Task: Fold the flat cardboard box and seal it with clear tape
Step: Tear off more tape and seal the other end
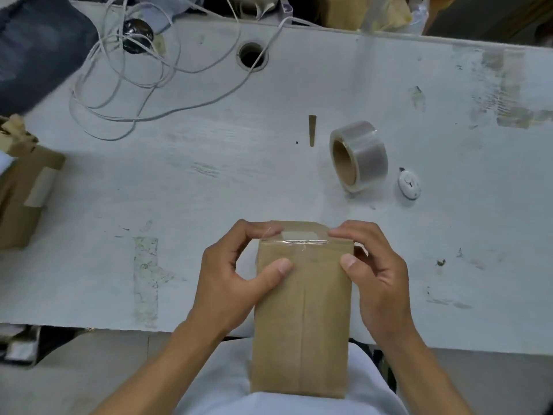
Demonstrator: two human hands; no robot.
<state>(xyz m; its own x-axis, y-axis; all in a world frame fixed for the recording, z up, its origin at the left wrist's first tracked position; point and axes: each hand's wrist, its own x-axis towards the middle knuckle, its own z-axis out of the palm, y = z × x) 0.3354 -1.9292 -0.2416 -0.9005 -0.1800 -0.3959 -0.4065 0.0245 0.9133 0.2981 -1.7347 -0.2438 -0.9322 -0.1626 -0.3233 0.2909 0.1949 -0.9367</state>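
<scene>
Cardboard box, brown, folded up, held over the near edge of the worktop. Long axis runs away from the person: far end over the worktop, near end over the lap. A centre seam runs along that axis on the upward face.

Far end: flap folded down, a strip of clear tape lying crosswise over it, glinting along the fold line.

Left hand: fingers curled over the far left corner of the box, thumb pressed flat on the upward face. Holding the box.

Right hand: fingers curled over the far right corner at the end of the tape strip, thumb on the upward face near the right edge. Also holding the box.

Tape roll, clear, standing on its edge on the worktop, beyond the box and to the right, well apart from both hands. Small white round object just right of the roll. Thin brown sliver left of the roll.

White cord looped at far left, one strand running towards a round hole in the worktop. Another brown carton at the left edge.
</scene>
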